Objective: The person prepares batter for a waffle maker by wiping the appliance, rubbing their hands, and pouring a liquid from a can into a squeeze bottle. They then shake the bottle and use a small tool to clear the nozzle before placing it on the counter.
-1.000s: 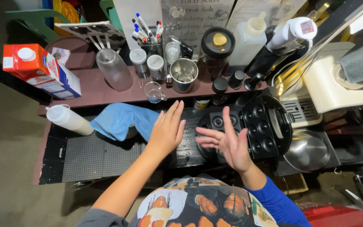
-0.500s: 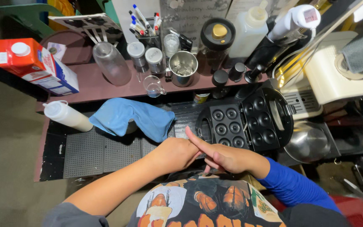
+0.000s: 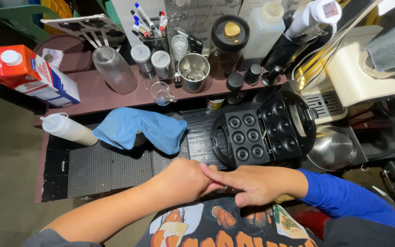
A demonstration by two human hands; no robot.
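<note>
My left hand (image 3: 182, 181) and my right hand (image 3: 257, 184) meet low in the head view, close to my body and above a printed shirt. The left hand is closed around the outstretched fingers of the right hand, hiding their tips. Neither holds any object. Just beyond them stands an open black donut maker (image 3: 261, 132) with round moulds in both halves, all of them without batter. A crumpled blue cloth (image 3: 140, 128) lies to its left.
A white squeeze bottle (image 3: 67, 129) lies beside black perforated mats (image 3: 106, 167). The brown shelf (image 3: 97, 96) carries a red-and-blue carton (image 3: 28, 75), a tipped glass jar (image 3: 113, 68), a small measuring cup (image 3: 163, 93) and a steel cup (image 3: 194, 72). A steel bowl (image 3: 334, 148) sits right.
Both hands drew back from above the donut maker toward my body and came together; the left hand closed over the right hand's fingers.
</note>
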